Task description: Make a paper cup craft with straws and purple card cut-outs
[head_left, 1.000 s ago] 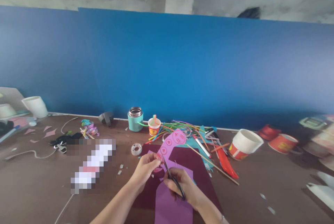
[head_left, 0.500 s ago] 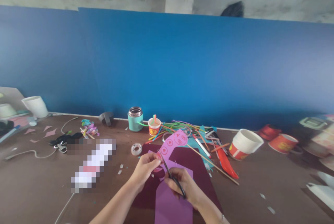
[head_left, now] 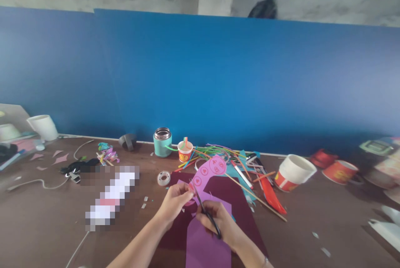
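My left hand [head_left: 175,201] pinches the lower left end of a curved purple paper strip [head_left: 207,173] marked with red circles. Black-handled scissors [head_left: 208,214] are gripped in my right hand [head_left: 220,223], their blades pointing up and left toward the paper by my left fingertips. Whether the blades are touching the paper edge is too small to tell. Below the hands lie a larger purple paper sheet [head_left: 206,247] and a dark maroon sheet [head_left: 246,214] on the table.
Behind the hands stand a teal metal-lined jar [head_left: 162,145], a small paper cup [head_left: 185,152] and a pile of coloured sticks [head_left: 218,151]. A tape roll [head_left: 163,178] lies left, with a white marker [head_left: 242,175] and large paper cups [head_left: 292,174] to the right. A blue partition [head_left: 200,76] rises behind.
The purple strip has shifted very slightly to the right. My hands and the scissors keep nearly the same pose. A dark shape above the partition has moved left.
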Available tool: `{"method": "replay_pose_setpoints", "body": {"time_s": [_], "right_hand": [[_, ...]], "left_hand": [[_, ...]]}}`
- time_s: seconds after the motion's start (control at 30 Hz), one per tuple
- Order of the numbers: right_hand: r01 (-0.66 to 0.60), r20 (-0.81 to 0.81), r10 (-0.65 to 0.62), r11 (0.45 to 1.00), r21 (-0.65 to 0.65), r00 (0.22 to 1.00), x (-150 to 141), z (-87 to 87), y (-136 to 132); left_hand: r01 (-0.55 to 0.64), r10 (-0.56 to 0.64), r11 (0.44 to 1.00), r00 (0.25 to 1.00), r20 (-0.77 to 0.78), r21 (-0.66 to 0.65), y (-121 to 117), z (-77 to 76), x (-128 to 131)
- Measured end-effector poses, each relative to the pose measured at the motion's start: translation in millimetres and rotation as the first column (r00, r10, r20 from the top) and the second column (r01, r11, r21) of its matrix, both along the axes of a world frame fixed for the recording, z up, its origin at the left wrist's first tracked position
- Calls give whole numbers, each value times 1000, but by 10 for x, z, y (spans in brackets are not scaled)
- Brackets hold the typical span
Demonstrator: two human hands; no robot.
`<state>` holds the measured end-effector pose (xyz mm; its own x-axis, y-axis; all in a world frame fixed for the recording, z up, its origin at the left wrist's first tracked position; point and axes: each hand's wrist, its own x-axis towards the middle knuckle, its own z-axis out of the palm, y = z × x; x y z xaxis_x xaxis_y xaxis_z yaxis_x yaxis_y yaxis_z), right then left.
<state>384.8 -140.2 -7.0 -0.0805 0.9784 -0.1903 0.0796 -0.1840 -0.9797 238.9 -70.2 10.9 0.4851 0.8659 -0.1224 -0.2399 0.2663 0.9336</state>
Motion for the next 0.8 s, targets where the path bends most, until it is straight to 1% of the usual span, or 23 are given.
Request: {"method": "replay_pose_setpoints", "body": {"time_s": [0.13,0.3,0.57,0.7,0.8], "right_hand": [[14,-6,-14,1000,12,1000,-6,-10,6],[-14,-26,15,999,32,1000,-24,-26,15],[7,-18,-6,1000,19,1000,-59,28,0],[-9,-40,11,999,50,999,-59,6,5],[-2,-26,4,999,51,1000,-59,-21,12]], "left_hand": [[-7,7,1000,1000,12,-1,0,-7,5],[-13,13,1000,1000,12,-5,-15,25,13],[1,-1,1000,1000,16,4,-20,33,14],[24,-24,1000,1000,20,11,-16,24,9],[36,-36,999,999,20,14,-16,28,8]]}}
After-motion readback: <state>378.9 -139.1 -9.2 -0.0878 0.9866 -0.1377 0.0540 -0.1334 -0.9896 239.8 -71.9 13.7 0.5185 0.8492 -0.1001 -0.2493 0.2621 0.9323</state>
